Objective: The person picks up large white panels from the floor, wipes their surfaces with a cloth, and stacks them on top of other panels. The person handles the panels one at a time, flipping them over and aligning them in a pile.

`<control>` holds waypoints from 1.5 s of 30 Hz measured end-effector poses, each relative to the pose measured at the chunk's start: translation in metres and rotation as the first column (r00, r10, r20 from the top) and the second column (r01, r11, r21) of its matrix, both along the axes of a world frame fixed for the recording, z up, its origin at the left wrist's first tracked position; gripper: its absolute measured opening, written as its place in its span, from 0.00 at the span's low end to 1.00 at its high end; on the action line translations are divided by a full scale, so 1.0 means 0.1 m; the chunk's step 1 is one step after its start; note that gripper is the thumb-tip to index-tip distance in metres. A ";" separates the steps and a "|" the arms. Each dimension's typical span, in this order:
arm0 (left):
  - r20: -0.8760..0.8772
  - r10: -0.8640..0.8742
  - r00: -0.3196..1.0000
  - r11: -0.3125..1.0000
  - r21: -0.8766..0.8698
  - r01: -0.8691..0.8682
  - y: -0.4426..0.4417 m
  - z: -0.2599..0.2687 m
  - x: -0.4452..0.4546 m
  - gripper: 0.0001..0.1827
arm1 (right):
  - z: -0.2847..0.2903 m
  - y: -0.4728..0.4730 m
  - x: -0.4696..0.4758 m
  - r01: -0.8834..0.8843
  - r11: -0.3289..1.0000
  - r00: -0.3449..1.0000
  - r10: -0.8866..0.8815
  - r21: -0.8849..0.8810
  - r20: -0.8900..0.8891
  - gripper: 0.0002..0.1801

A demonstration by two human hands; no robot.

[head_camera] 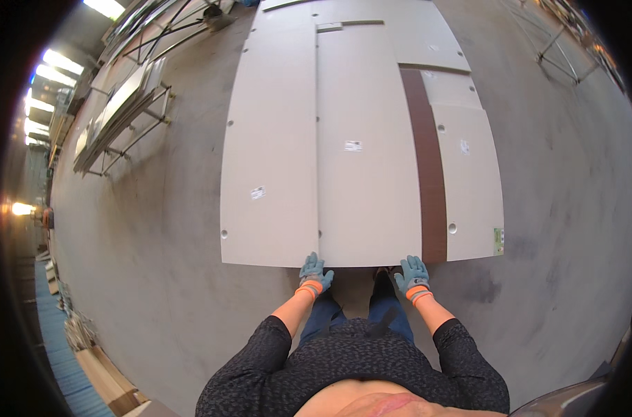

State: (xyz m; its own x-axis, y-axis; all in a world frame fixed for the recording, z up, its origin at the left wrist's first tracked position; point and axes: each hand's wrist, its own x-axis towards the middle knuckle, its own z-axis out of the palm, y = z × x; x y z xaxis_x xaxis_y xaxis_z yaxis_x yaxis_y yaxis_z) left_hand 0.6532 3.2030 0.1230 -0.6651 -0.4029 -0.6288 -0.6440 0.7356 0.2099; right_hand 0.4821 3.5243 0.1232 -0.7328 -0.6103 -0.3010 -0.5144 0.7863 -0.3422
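Stacked light panels lie before me. My left hand (314, 274), in a blue-grey work glove with an orange cuff, rests at the near edge where the left panel (269, 146) meets the middle panel (368, 198). My right hand (412, 274), gloved alike, touches the near edge of the middle panel by its right corner. Both hands have their fingers spread and grasp nothing that shows. A brown strip (432, 182) runs along the middle panel's right side, and beyond it lies a drilled panel (472, 182) with a green label at its corner.
A metal rack (133, 127) bearing leaning panels stands on the concrete floor to the left. Another metal frame (556, 49) is at the upper right. Long boards (105, 375) lie at the lower left beside a blue strip (60, 333).
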 end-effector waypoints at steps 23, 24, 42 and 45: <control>0.151 0.978 0.143 0.113 0.190 -0.975 -1.51 -0.16 5.11 0.20 | 0.41 -4.21 1.45 -0.409 0.911 0.910 0.403 0.050 0.095 0.31; 0.234 0.963 0.136 0.111 0.118 -0.987 -1.50 -0.20 5.10 0.22 | 0.41 -4.41 1.48 -0.398 0.917 0.913 0.394 0.023 0.104 0.30; 0.081 0.972 -0.219 -0.233 0.293 -0.927 -6.19 0.05 6.75 0.13 | 0.06 -7.37 2.50 0.158 0.865 0.973 -0.219 0.475 0.074 0.57; 0.042 0.983 -0.178 -0.181 0.378 -0.908 -7.07 -0.02 6.27 0.09 | 0.07 -7.48 2.41 0.200 0.832 0.944 -0.305 0.518 0.125 0.58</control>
